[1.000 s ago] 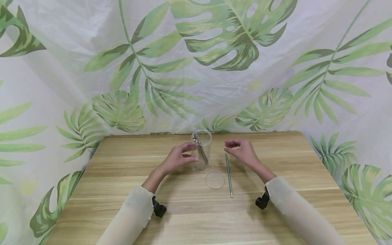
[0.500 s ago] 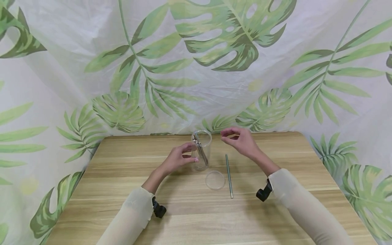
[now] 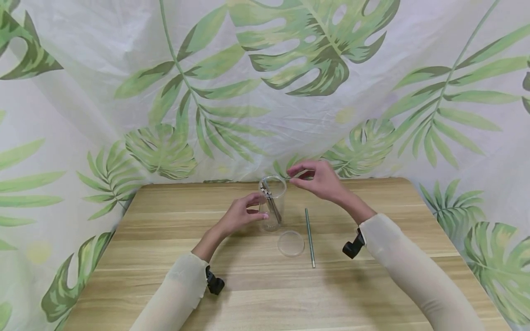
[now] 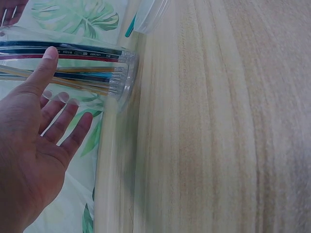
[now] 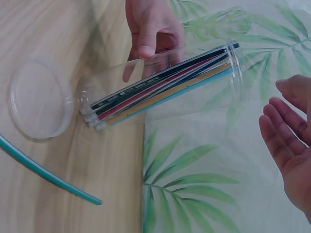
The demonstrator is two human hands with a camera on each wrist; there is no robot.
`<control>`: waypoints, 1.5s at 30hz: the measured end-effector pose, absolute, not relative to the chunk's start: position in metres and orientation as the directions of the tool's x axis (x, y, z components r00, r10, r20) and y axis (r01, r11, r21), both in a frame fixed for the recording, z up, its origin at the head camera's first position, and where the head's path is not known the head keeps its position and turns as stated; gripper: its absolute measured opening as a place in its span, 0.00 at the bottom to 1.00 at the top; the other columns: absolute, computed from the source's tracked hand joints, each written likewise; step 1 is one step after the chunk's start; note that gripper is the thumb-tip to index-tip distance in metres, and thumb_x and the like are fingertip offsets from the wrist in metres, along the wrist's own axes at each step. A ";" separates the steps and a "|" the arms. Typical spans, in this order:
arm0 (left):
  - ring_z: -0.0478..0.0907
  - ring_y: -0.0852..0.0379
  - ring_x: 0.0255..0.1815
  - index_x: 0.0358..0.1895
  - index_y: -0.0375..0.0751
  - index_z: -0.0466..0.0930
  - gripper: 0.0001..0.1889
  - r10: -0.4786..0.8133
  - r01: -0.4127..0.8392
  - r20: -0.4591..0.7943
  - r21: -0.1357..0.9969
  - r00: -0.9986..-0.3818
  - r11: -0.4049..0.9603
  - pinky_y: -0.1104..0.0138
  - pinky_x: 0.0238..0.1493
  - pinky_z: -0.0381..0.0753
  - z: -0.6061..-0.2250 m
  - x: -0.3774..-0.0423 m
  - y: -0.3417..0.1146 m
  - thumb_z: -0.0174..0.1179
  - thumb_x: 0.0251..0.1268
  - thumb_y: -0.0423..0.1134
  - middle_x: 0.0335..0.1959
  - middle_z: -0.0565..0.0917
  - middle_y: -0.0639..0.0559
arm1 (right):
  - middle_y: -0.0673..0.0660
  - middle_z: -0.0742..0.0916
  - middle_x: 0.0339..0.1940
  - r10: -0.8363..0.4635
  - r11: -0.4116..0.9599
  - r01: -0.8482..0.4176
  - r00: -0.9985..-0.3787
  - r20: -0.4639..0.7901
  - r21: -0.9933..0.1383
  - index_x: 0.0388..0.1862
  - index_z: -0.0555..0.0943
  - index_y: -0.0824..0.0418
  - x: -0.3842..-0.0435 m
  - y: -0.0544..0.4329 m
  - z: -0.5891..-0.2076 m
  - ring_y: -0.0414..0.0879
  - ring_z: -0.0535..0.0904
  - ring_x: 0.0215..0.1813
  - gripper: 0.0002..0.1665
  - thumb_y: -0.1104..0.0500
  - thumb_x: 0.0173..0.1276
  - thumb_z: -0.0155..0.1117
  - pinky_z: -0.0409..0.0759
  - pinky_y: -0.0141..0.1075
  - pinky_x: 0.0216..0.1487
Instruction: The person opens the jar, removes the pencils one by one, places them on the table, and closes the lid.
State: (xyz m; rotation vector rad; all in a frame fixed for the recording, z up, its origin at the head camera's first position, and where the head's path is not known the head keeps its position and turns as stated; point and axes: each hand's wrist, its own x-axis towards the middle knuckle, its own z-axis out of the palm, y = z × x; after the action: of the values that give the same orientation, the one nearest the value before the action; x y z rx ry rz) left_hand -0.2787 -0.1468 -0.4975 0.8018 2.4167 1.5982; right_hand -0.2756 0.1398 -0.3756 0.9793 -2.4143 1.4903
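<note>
A tall clear plastic jar (image 3: pixel 281 202) stands upright with several pencils (image 3: pixel 271 202) leaning inside, in black, red, yellow and blue (image 5: pixel 160 82). My left hand (image 3: pixel 238 215) holds it from the left, thumb in front and fingers behind; in the left wrist view that hand (image 4: pixel 41 131) has its thumb across the wall. To the right of the rim is my right hand (image 3: pixel 318 179), thumb and fingers apart. With the right wrist view, this hand (image 5: pixel 291 136) shows nothing between its fingers. A green pencil (image 3: pixel 310 236) lies on the table, right of a clear round lid (image 3: pixel 290 243).
The wooden table (image 3: pixel 256 299) ends at a back edge just behind the jar. A leaf-print cloth (image 3: pixel 232 92) hangs behind it. Small black cameras sit on both wrists.
My right hand has moved up and left from beside the green pencil towards the jar's rim. The left hand, jar, lid and green pencil have stayed put.
</note>
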 end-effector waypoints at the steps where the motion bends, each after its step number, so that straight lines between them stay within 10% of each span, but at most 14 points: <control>1: 0.78 0.34 0.70 0.71 0.30 0.74 0.34 0.500 0.357 0.175 0.886 -0.848 0.296 0.44 0.66 0.82 -0.498 -0.279 -0.147 0.76 0.63 0.32 0.67 0.82 0.33 | 0.62 0.92 0.47 -0.467 0.292 -0.603 -0.767 0.439 -0.743 0.49 0.89 0.69 -0.277 0.139 -0.374 0.59 0.90 0.50 0.12 0.70 0.68 0.75 0.91 0.47 0.51; 25: 0.80 0.39 0.70 0.72 0.35 0.74 0.34 0.507 0.338 0.162 0.899 -0.846 0.277 0.57 0.63 0.86 -0.498 -0.279 -0.148 0.77 0.63 0.35 0.67 0.83 0.38 | 0.59 0.92 0.49 -0.799 0.301 -0.764 -0.529 0.286 -0.571 0.48 0.91 0.65 -0.295 0.110 -0.352 0.49 0.89 0.50 0.11 0.69 0.67 0.74 0.90 0.41 0.55; 45: 0.80 0.37 0.68 0.71 0.35 0.75 0.33 0.512 0.373 0.177 0.874 -0.841 0.312 0.51 0.64 0.85 -0.498 -0.280 -0.149 0.76 0.64 0.36 0.66 0.84 0.38 | 0.52 0.93 0.42 -0.861 0.355 -0.749 -0.495 0.115 -0.559 0.43 0.92 0.61 -0.303 0.098 -0.343 0.41 0.87 0.43 0.07 0.68 0.69 0.72 0.88 0.36 0.50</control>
State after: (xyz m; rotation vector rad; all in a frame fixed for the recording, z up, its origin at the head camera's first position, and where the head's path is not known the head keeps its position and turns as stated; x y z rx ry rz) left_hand -0.2798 -0.1489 -0.4983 0.8263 2.4331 1.5640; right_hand -0.3029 0.0977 -0.3432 1.6544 -2.7435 0.9463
